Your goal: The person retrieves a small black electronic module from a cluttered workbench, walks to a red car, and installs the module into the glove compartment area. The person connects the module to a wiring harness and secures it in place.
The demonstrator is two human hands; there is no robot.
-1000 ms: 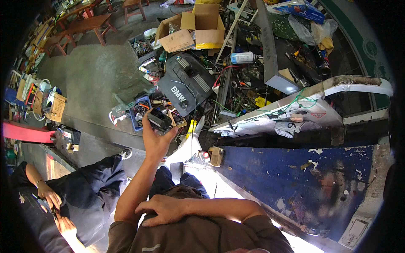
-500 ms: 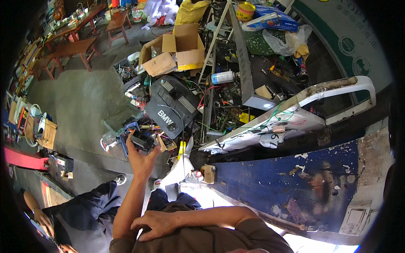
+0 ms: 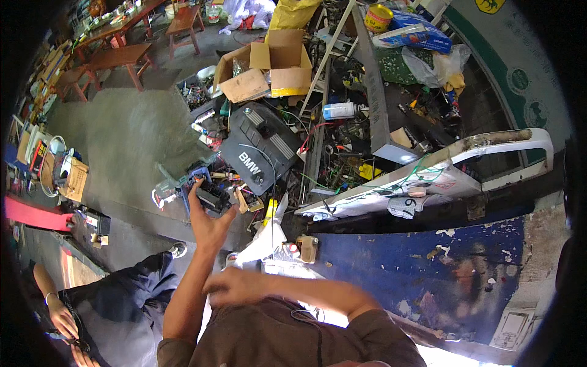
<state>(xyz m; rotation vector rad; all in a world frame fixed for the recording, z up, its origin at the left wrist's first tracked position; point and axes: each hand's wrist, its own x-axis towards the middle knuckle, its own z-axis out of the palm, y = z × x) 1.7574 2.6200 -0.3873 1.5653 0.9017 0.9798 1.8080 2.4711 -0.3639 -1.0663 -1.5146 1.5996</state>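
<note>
My left hand (image 3: 211,225) is raised on an outstretched forearm, with thumb and forefinger spread wide apart. Its other fingers are mostly hidden. A black boxy thing (image 3: 214,199) shows in the gap between them, beside a blue piece; contact with it cannot be made out. My right hand (image 3: 235,287) lies across my body near the left forearm, smeared by motion, so its fingers are unclear. Beyond the left hand, a dark plastic engine cover (image 3: 260,147) leans among loose tools and parts.
An open cardboard box (image 3: 287,64), a spray can (image 3: 342,111) and a cluttered metal tray (image 3: 391,150) lie ahead. To the right are a white panel (image 3: 391,196) and a scuffed blue surface (image 3: 391,263). A seated person's hand (image 3: 61,318) shows at lower left; wooden benches (image 3: 122,56) stand far left.
My right hand has lifted off my left upper arm and moved forward, now blurred. The left hand keeps its spread pose. The whole view has shifted slightly.
</note>
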